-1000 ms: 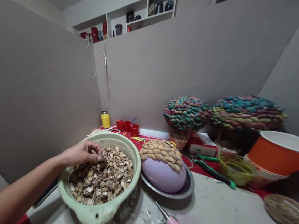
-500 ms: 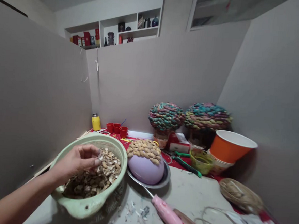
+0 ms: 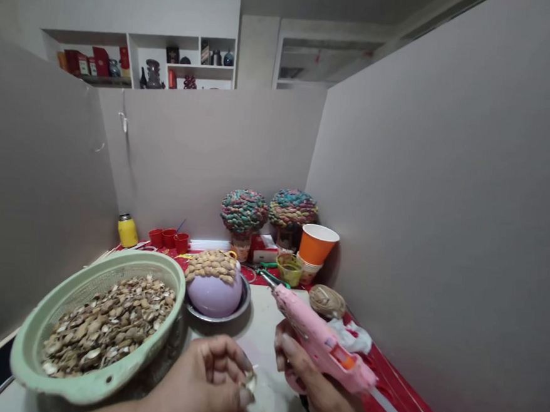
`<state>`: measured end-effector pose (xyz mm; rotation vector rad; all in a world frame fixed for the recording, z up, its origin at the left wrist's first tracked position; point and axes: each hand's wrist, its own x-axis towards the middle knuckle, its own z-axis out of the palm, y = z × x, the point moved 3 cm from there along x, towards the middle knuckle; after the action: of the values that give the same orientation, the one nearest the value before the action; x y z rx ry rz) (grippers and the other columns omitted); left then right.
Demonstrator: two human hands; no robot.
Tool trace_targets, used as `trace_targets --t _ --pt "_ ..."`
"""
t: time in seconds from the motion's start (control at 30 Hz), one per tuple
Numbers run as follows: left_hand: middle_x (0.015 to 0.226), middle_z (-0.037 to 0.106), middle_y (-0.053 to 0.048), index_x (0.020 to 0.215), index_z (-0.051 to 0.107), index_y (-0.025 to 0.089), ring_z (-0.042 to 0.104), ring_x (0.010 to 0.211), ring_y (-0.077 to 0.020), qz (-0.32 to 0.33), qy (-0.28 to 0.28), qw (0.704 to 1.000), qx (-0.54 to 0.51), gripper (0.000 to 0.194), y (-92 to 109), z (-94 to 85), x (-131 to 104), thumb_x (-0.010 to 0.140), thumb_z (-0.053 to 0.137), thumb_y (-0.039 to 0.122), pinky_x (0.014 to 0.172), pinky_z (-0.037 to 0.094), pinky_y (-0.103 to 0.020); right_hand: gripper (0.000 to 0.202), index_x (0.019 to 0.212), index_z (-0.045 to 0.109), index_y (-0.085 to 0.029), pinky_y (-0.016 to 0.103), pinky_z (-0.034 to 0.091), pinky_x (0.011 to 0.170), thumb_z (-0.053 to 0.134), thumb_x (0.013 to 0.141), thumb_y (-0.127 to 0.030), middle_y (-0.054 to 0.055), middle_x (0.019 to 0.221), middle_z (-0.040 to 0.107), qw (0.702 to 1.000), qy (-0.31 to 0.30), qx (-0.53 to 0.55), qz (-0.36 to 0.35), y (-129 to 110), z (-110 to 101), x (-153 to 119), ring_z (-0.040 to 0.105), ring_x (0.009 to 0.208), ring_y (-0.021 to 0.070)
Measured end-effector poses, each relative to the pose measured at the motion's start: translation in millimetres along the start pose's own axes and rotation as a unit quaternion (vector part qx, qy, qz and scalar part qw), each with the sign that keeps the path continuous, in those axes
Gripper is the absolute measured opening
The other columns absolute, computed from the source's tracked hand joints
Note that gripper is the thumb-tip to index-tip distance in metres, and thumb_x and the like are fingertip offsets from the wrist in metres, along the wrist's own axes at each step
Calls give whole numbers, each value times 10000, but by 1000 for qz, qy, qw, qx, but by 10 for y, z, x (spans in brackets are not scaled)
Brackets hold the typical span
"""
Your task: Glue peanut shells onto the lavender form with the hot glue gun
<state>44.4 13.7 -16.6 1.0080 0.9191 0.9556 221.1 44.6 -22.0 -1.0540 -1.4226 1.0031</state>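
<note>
While the left hand (image 3: 206, 383) sits low in front, its fingers (image 3: 238, 388) are curled in and pinch a small pale shell (image 3: 249, 380) at the tips. Just beside it, the right hand (image 3: 312, 384) has its fingers wrapped tight around a pink glue gun (image 3: 319, 341), with the tip pointing up and away. A green strainer (image 3: 33, 365) full of shells sits to the left, near a purple bowl (image 3: 212, 292).

My orange cup (image 3: 318, 243) stands by two colourful woven domes (image 3: 244, 209). Three red cups (image 3: 168, 239) sit beside my yellow bottle (image 3: 127, 230).
</note>
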Motion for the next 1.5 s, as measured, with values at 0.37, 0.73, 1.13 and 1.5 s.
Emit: trace_targets --t 0.37,0.73,1.13,1.5 --pt "625 620 27 780 583 157 538 547 -88 70 10 997 2 325 21 130 334 647 841 301 559 431 -211 408 754 543 -170 238 387 598 671 794 -555 -32 672 491 981 -118 152 -10 -71 88 90 449 613 111" --pt "681 668 -30 795 612 128 659 585 -118 -19 -77 993 -83 279 -71 45 410 700 819 290 547 523 -191 477 709 525 -169 230 355 560 685 753 -616 -50 619 453 982 -137 131 23 -46 104 125 408 566 92" --pt "727 711 -51 816 648 126 686 665 -125 -109 -146 969 -164 196 -223 -46 498 710 807 167 626 575 -211 355 732 544 -172 214 448 557 706 805 -478 -30 618 547 970 -161 174 61 72 158 90 530 572 107" --pt "738 669 -30 843 629 128 643 628 -111 -101 -142 972 -155 220 -247 -74 517 699 796 128 629 558 -247 329 846 570 -167 225 452 599 708 800 -463 -18 716 541 971 -161 170 51 153 148 87 508 629 112"
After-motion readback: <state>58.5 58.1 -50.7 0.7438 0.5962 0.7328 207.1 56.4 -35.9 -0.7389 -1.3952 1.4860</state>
